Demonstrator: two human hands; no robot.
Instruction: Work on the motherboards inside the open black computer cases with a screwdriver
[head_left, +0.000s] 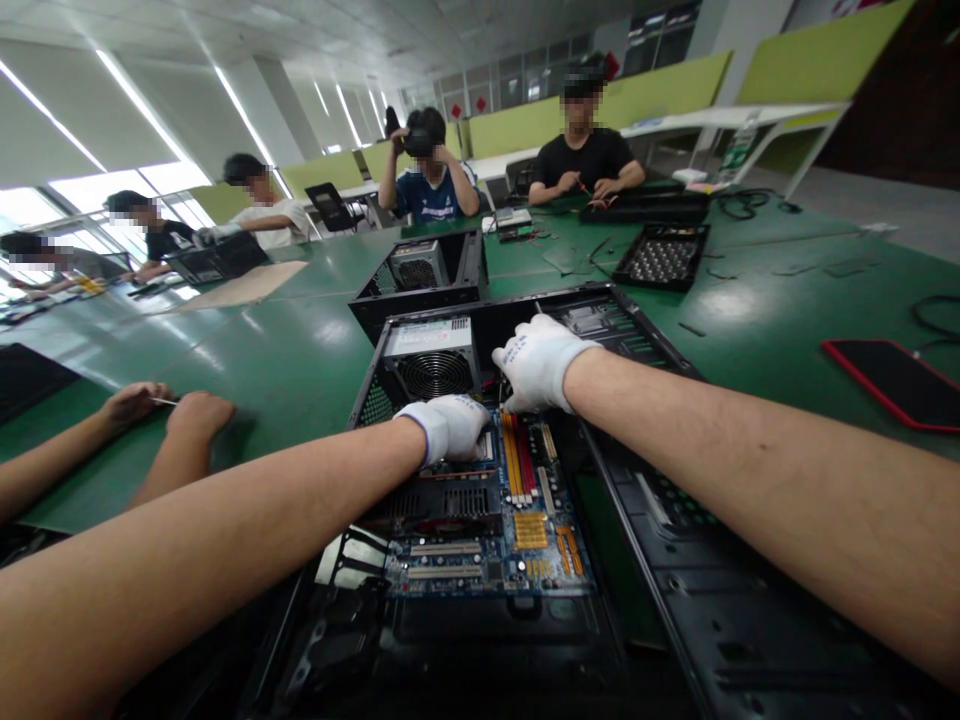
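An open black computer case (pixel 630 590) lies in front of me with a blue motherboard (pixel 495 570) inside it. My left hand (pixel 454 425), in a white glove, rests at the upper part of the board with its fingers curled down. Their tips are hidden, so whatever they grip does not show. Just above the yellow and red memory slots (pixel 519 460), my right hand (pixel 544 362), gloved too, has its fingers bent together by the board's top edge. Something small and dark is at its fingertips, too hidden to name. Behind the left hand sits a power supply (pixel 435 360) with a round fan grille.
A second open case (pixel 420 270) stands just beyond mine on the green table (pixel 300 330). Another person's bare hands (pixel 199 415) hold a thin white stick at left. A black tray (pixel 664 257) and a red-edged black phone-like slab (pixel 896 382) lie right. Several people sit across.
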